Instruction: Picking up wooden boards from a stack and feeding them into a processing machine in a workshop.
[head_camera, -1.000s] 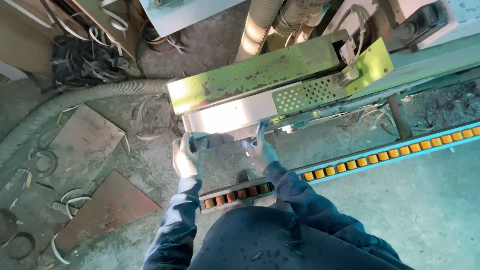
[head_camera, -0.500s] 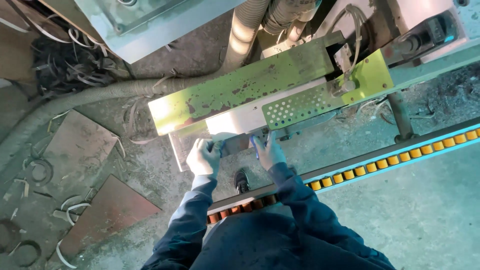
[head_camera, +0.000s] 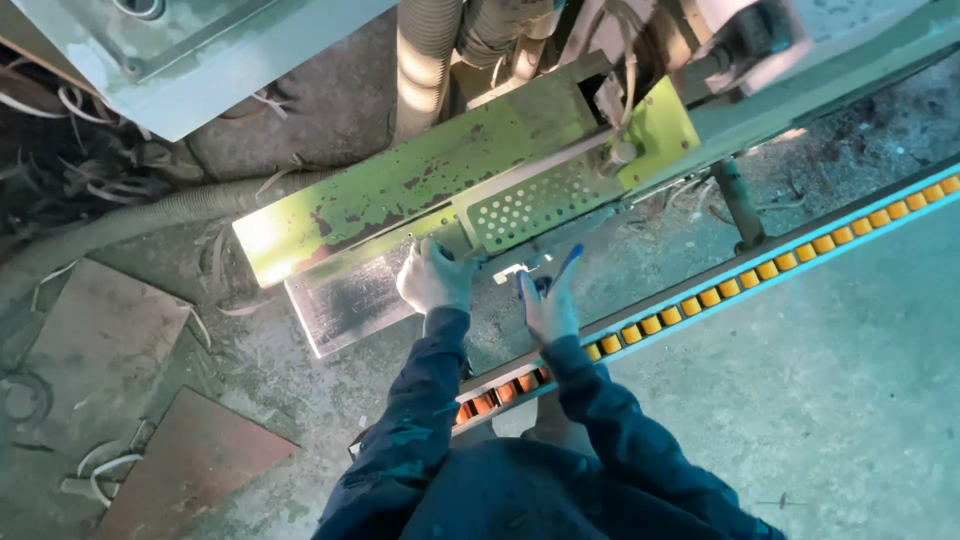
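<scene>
Now left hand (head_camera: 432, 278) clenched on the grey metal sheet (head_camera: 350, 300) under the green guard (head_camera: 420, 190), steadying it; right hand (head_camera: 548, 300) fingers spread open beside the roller rail (head_camera: 760, 270)

One long green-painted, rust-flecked metal guard (head_camera: 420, 190) served as the landmark. Directly below its left half lay one shiny rectangular steel sheet (head_camera: 350, 300), and one perforated green plate (head_camera: 530, 205) sat on its right end. Two gloved hands were below it: the left hand (head_camera: 435, 280) and the right hand (head_camera: 550, 305). One rail of orange rollers (head_camera: 760, 270) ran below and to the right. Two ribbed grey hoses showed: one (head_camera: 110, 225) to the left, one (head_camera: 425, 60) above. Two rusty brown flat plates (head_camera: 195, 460) lay far below-left.
</scene>
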